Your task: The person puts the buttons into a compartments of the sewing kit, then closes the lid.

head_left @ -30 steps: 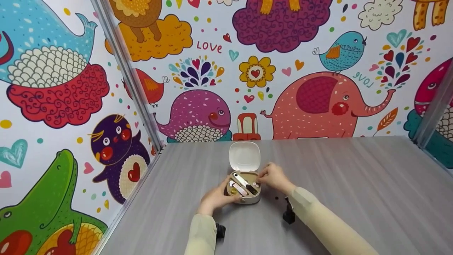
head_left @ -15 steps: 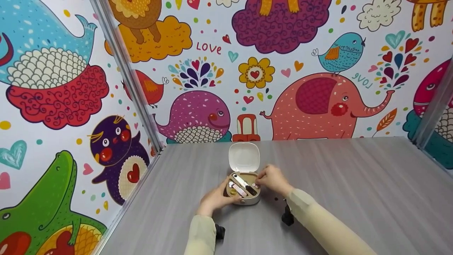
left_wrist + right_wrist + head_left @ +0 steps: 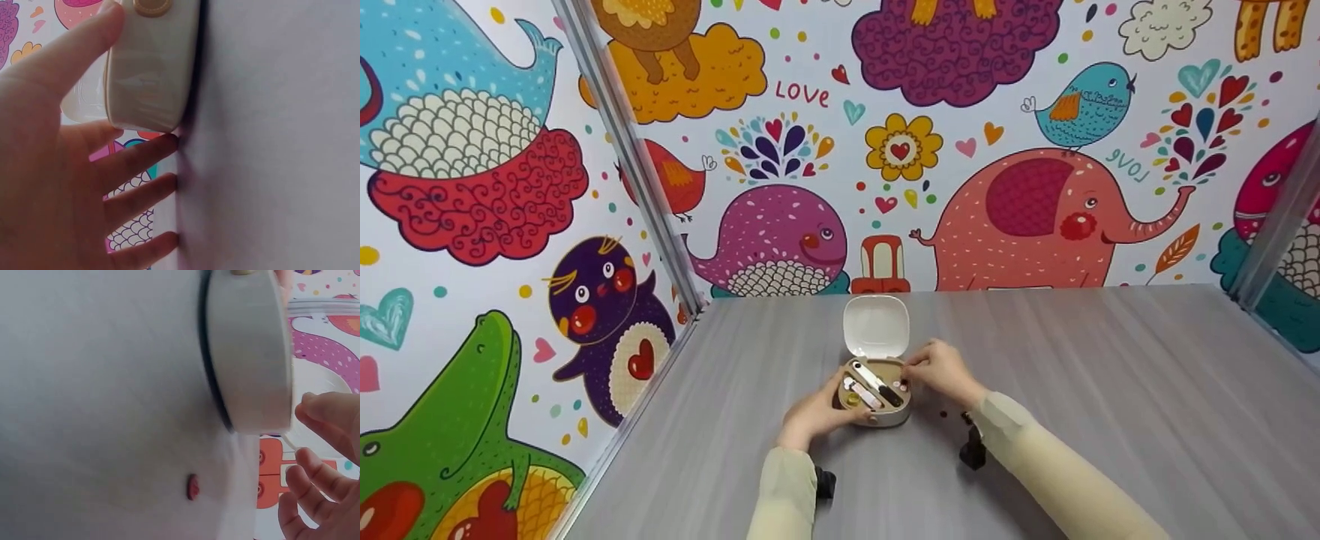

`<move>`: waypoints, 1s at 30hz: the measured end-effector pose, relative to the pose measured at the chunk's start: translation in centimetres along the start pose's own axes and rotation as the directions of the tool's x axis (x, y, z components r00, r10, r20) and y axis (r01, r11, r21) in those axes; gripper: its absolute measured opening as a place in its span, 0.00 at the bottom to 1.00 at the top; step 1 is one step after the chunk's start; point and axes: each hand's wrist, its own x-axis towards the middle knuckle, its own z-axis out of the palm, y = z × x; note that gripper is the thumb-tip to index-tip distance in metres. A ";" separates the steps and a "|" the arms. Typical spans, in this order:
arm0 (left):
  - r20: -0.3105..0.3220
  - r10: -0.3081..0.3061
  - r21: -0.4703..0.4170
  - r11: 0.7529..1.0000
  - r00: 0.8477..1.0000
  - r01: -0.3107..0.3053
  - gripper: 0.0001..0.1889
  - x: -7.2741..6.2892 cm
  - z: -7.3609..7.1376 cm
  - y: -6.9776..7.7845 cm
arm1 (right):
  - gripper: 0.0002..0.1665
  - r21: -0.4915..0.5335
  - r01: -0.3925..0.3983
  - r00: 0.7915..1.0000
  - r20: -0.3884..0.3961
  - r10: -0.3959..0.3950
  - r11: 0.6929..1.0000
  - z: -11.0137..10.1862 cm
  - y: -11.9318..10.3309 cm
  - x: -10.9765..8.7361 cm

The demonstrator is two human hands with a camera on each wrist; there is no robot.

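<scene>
White box (image 3: 889,418) sits on the grey table (image 3: 1080,390), just below the middle of the head frame, white lid (image 3: 876,327) raised behind it; left hand (image 3: 812,417) grips the box's left side, thumb over the near rim, index finger against the wall, other fingers spread in the left wrist view; right hand (image 3: 949,373) is at the box's right rim, thumb and index tips close together, can't tell if anything is between them; inside the box, a white-and-black tool (image 3: 879,383) lies slantwise mid-box, pink-and-white item (image 3: 865,392) to its lower left, small gold-coloured item (image 3: 853,400) at far left, tiny pale pieces (image 3: 900,385) at right by the fingers; small red piece (image 3: 193,487) on the table, lower middle of the right wrist frame; cartoon-print wall (image 3: 900,202) fills the top of the head frame
</scene>
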 end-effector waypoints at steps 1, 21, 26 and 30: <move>0.000 -0.001 0.003 1.000 1.000 0.001 0.53 0.1 0.0 0.0 | 0.03 0.010 -0.010 1.000 -0.004 0.010 1.000 -0.3 0.1 0.0; -0.013 0.009 0.048 0.999 1.000 -0.008 0.52 0.2 -0.4 0.0 | 0.10 0.113 -0.171 0.983 0.087 0.161 0.979 -5.5 5.6 -3.8; -0.010 0.017 0.037 0.999 1.000 -0.016 0.52 0.2 -0.2 -0.1 | 0.09 0.130 -0.154 0.984 0.114 0.140 0.979 -5.8 6.6 -4.9; -0.007 0.020 0.029 0.999 1.000 -0.019 0.52 0.1 0.1 -0.2 | 0.07 0.128 -0.181 0.978 0.123 0.166 0.975 -5.6 6.9 -5.6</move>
